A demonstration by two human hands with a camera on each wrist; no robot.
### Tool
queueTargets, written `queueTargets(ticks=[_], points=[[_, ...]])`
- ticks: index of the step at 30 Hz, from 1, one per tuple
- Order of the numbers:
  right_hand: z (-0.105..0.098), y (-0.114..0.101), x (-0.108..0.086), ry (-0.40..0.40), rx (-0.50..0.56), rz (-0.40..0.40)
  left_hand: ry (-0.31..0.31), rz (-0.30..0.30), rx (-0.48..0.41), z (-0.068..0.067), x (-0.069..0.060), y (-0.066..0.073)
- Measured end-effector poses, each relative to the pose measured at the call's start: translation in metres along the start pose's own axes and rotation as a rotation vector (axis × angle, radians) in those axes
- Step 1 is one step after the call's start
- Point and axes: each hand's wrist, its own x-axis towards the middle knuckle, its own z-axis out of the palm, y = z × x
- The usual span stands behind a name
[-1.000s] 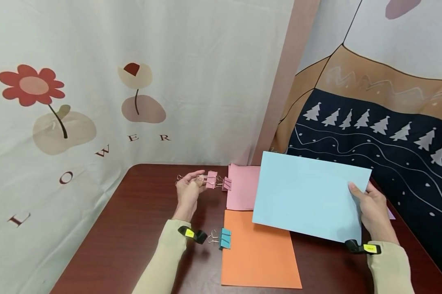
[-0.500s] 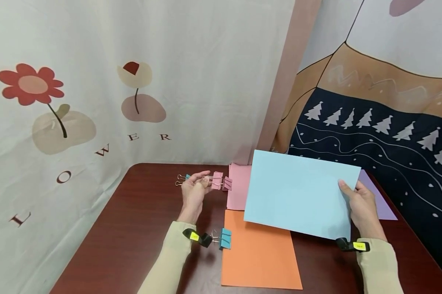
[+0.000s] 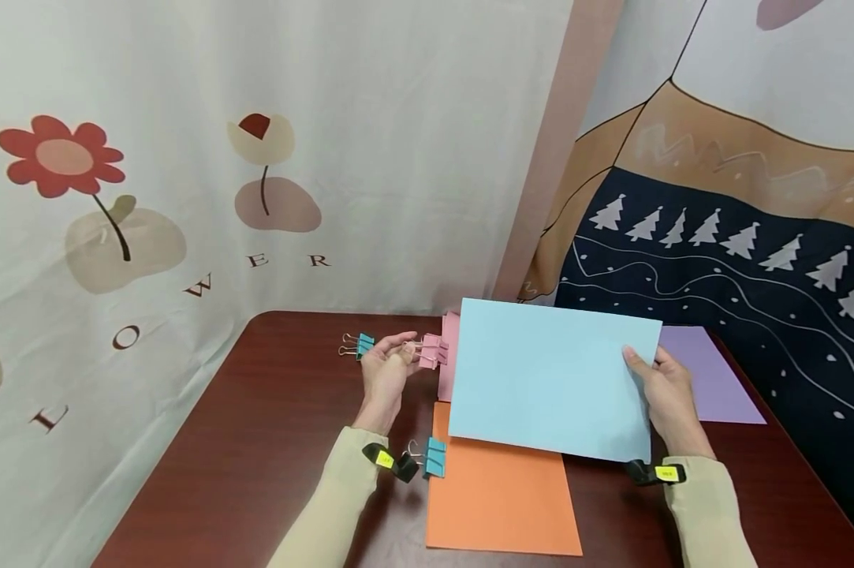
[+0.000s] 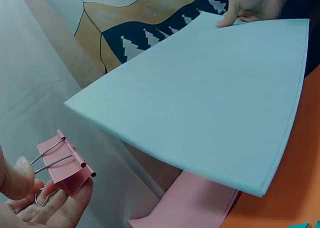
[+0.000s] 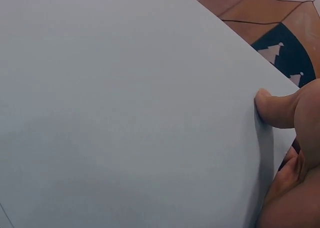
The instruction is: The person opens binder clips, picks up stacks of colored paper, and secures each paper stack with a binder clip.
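Note:
My left hand pinches a pink binder clip by its wire handles. In the left wrist view the clip's jaw faces the light blue paper, with a gap between them. My right hand grips that paper at its right edge, thumb on top and fingers beneath, and holds it tilted above the table. Under it lie a pink paper stack and an orange paper stack, both partly covered. A teal binder clip sits on the orange stack's left edge.
Another teal binder clip stands on the dark red table behind my left hand. Purple paper lies at the right edge. A printed curtain hangs behind the table.
The light blue paper and my right hand have moved left, uncovering the purple paper. My left hand has shifted right with the pink clip, narrowing the gap to the blue paper.

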Motion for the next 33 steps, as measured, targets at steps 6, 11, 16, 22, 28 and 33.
queueTargets(ticks=[6, 11, 16, 22, 28, 33], points=[[0.008, -0.001, -0.003, -0.021, -0.016, -0.019, 0.014, -0.007, 0.006, 0.004, -0.003, -0.002], [0.011, -0.002, -0.003, -0.037, -0.026, -0.001, 0.013, -0.004, -0.004, 0.007, -0.005, -0.004], [0.014, -0.003, -0.004, -0.038, -0.019, 0.012, 0.013, -0.004, -0.007, 0.01, -0.007, -0.006], [0.016, -0.004, -0.005, -0.03, -0.006, 0.013, 0.015, -0.001, -0.024, 0.013, -0.01, -0.006], [0.018, -0.003, -0.005, -0.035, 0.04, 0.012, 0.024, -0.03, -0.01, 0.016, -0.012, -0.007], [0.02, -0.003, -0.006, -0.03, 0.045, 0.011, 0.017, -0.041, -0.012, 0.018, -0.012, -0.008]])
